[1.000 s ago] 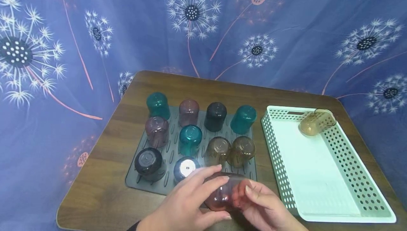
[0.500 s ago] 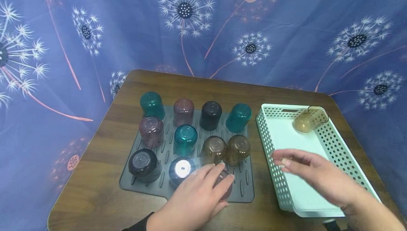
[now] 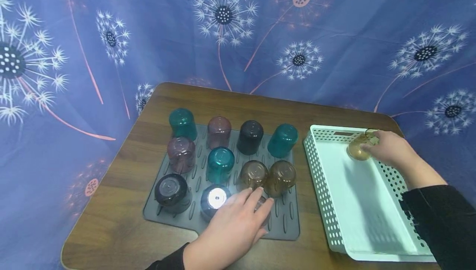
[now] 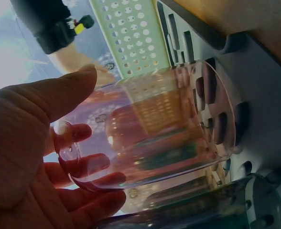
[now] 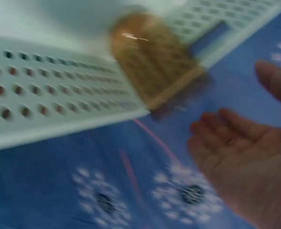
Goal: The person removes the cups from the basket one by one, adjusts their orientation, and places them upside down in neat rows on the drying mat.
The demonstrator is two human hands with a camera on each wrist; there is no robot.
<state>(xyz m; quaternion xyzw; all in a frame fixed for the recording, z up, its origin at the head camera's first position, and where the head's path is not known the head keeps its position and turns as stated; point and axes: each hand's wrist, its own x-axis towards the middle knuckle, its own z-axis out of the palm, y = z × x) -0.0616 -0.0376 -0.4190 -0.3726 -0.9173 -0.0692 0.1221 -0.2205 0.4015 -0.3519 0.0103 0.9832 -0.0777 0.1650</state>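
My left hand (image 3: 234,224) holds an upside-down pink tumbler (image 4: 150,129) at the front of the grey drying mat (image 3: 277,230). In the left wrist view, thumb and fingers curve around its base end, and its rim is at the mat. My right hand (image 3: 390,150) reaches over the far right corner of the pale green basket (image 3: 316,175), where an amber tumbler (image 3: 355,150) leans. The head view shows this hand overlapping the tumbler. In the blurred right wrist view, its fingers (image 5: 226,129) are spread apart beside the tumbler's rim, with a gap between.
Several upturned tumblers stand on the mat: a teal one (image 3: 221,164), a black one (image 3: 172,191), a brown one (image 3: 282,177) beside another brown one (image 3: 253,175). The wooden table (image 3: 111,204) backs onto a blue dandelion-print cloth (image 3: 163,26).
The pink tumbler, earlier tilted between both hands, now stands upside down under my left hand. My right hand has let go of it and moved right, over the basket, to the amber tumbler.
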